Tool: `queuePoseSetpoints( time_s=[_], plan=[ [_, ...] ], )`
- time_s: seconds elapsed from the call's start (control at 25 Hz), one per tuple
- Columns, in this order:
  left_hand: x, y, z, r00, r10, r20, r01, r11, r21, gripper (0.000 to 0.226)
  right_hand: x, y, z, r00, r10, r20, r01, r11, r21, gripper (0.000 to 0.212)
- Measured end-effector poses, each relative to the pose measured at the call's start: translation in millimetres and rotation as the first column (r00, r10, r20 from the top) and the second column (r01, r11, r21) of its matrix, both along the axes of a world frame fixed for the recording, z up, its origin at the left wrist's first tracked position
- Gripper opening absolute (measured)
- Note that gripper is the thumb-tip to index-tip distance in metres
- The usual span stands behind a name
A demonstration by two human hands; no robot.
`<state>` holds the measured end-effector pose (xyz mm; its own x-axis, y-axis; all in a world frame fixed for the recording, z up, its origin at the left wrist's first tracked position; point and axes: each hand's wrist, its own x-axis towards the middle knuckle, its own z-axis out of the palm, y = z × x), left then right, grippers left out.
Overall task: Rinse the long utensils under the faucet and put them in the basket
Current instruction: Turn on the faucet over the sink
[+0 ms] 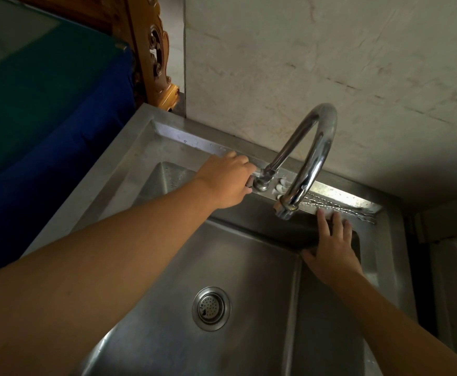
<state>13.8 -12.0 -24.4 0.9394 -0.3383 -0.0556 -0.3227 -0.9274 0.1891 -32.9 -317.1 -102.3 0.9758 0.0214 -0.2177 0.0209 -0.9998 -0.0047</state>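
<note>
A chrome gooseneck faucet (314, 158) arches over a steel sink (221, 256). No water is visible at its spout (285, 210). My left hand (226, 180) is closed around the faucet's handle at the base, on the sink's back ledge. My right hand (330, 248) lies flat with fingers spread on the sink's back right wall, its fingertips touching the ends of several long metal utensils (338, 206) that lie on the back ledge to the right of the spout. No basket is in view.
A round drain strainer (211, 308) sits in the sink's floor. Small white objects (280, 188) lie on the ledge behind the spout. A blue-covered surface (45, 118) stands to the left, with a carved wooden post (154, 50) behind it. A stained wall backs the sink.
</note>
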Motion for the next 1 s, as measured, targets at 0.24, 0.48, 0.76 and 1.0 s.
queuePoseSetpoints(
  time_s=[0.24, 0.48, 0.76, 1.0],
  plan=[
    [3.5, 0.4, 4.6, 0.999, -0.003, -0.050, 0.003, 1.000, -0.007, 0.034, 1.3, -0.4, -0.6, 1.000, -0.001, -0.018, 0.002, 1.000, 0.020, 0.116],
    [10.6, 1.3, 8.6, 0.995, -0.014, -0.100, 0.017, 0.999, 0.034, 0.046, 1.9, -1.3, -1.7, 1.000, -0.004, -0.013, 0.004, 1.000, 0.030, 0.118],
    [14.9, 1.7, 12.7, 0.986, -0.006, -0.166, 0.010, 1.000, 0.024, 0.051, 3.1, -1.5, -3.3, 1.000, -0.005, -0.012, 0.005, 1.000, 0.026, 0.119],
    [16.6, 1.8, 16.8, 0.983, -0.014, -0.183, 0.018, 1.000, 0.019, 0.048, 3.7, -2.6, -3.2, 1.000, -0.005, -0.019, 0.005, 1.000, 0.009, 0.121]
  ],
)
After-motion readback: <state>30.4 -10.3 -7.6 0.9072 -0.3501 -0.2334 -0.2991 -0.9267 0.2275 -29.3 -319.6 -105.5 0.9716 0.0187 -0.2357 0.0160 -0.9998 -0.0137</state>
